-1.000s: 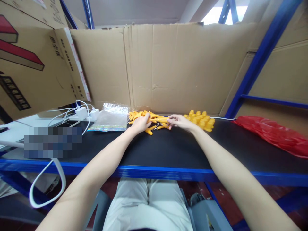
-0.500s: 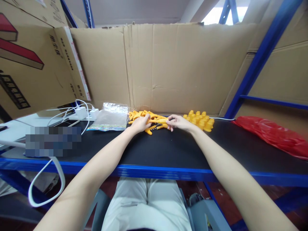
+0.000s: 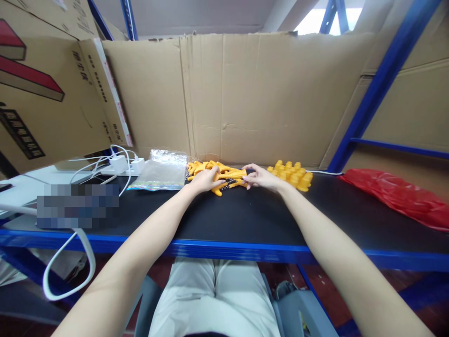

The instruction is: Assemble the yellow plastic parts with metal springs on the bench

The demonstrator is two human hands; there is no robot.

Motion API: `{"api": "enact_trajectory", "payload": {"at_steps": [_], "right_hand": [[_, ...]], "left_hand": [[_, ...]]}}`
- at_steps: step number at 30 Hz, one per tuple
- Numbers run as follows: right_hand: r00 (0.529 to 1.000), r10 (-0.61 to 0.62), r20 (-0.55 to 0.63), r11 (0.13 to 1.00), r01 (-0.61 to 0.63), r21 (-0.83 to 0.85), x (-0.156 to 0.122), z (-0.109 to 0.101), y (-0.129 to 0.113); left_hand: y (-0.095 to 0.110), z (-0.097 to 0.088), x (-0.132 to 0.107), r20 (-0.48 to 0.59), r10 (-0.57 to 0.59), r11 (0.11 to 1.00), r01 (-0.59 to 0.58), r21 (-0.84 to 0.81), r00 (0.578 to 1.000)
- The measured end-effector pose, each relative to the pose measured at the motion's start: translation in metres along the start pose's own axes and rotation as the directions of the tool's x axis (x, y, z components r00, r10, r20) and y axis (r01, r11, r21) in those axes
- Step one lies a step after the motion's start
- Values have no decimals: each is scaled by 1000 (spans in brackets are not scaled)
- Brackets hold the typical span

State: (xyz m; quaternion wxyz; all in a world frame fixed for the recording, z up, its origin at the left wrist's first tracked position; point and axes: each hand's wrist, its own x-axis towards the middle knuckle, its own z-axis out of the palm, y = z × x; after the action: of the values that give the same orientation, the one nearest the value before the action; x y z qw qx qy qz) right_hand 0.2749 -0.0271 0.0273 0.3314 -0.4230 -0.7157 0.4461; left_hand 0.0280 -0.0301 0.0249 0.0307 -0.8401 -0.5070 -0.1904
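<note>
My left hand [image 3: 204,181] is closed around one end of a long yellow plastic piece [image 3: 233,174], which points to the right. At its wider right end is my right hand [image 3: 262,178], thumb below and fingers above, gripping that end. Beneath and behind my left hand lies a pile of similar yellow pieces [image 3: 200,167] with black-and-white parts among them; their exact shape is too small to make out. Just right of my right hand stand several yellow cup-like pieces [image 3: 290,176] in close rows.
A clear plastic bag [image 3: 159,171] lies left of the pile. White chargers [image 3: 118,164] and cables sit farther left, near a blurred-out patch. A red plastic bag [image 3: 393,196] is at the right. Cardboard [image 3: 259,93] walls the back of the black tabletop [image 3: 238,220], which has a blue front edge.
My right hand's fingers have spread apart slightly at the end of the yellow piece, and that end now looks wider. My left hand stays in place.
</note>
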Motion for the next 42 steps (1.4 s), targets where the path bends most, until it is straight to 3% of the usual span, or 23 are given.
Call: {"api": "enact_trajectory", "payload": {"at_steps": [16,25,42], "right_hand": [[993,113,-32,994,-113,-9,-4,5,-5],[999,30,34,998,-32,50,-2,0,3],[992,117,-43,993,-116,38,0,1,0]], "left_hand": [[-6,3,1,-20,41,999,-42,-29,999],[-9,6,2,-49,62,997,-64,-36,997],[-5,2,1,0,38,999,-38,-33,999]]}}
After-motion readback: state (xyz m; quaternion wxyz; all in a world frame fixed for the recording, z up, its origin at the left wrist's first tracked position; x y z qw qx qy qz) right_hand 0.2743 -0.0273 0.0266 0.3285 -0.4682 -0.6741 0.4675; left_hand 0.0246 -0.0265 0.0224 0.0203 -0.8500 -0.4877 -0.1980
